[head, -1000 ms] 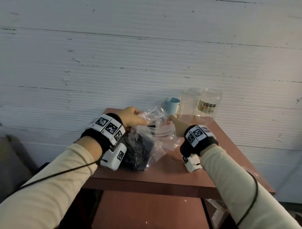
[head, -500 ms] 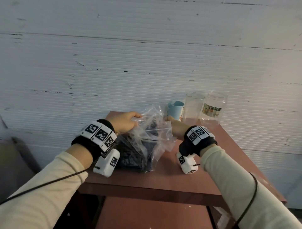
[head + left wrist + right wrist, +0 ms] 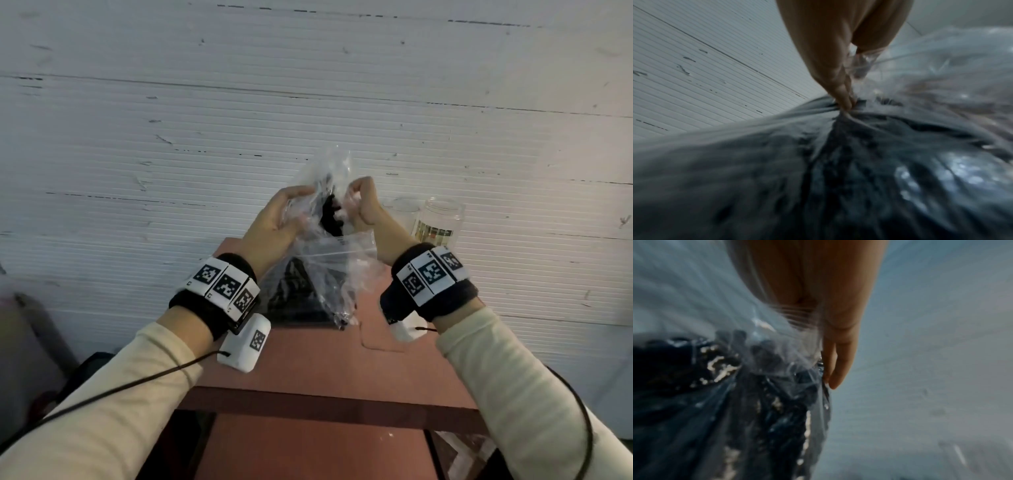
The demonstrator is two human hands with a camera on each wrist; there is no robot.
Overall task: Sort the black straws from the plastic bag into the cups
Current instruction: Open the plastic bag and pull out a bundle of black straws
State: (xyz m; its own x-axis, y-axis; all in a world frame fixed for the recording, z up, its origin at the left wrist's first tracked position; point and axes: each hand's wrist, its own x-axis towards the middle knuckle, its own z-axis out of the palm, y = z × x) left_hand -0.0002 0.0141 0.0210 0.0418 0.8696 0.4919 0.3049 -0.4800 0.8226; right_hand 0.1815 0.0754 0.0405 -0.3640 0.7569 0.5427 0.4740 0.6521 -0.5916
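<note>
We raise both wrists, fingers curled | left hand (image 3: 279,222) and right hand (image 3: 364,210) pinch plastic bag (image 3: 322,270) top | black straws (image 3: 301,294) inside, above table (image 3: 308,363) far edge

One plastic bag (image 3: 325,260), up over the table (image 3: 308,363), with two hands on it: left hand (image 3: 274,226) and right hand (image 3: 366,212), each pinching the top. The black straws (image 3: 301,294) inside are a packed bundle, way too many and too blurry to count. Behind the bag, to the right of it, two clear cups: one (image 3: 400,209) mostly hidden, one (image 3: 440,222) with a label. One table total.
</note>
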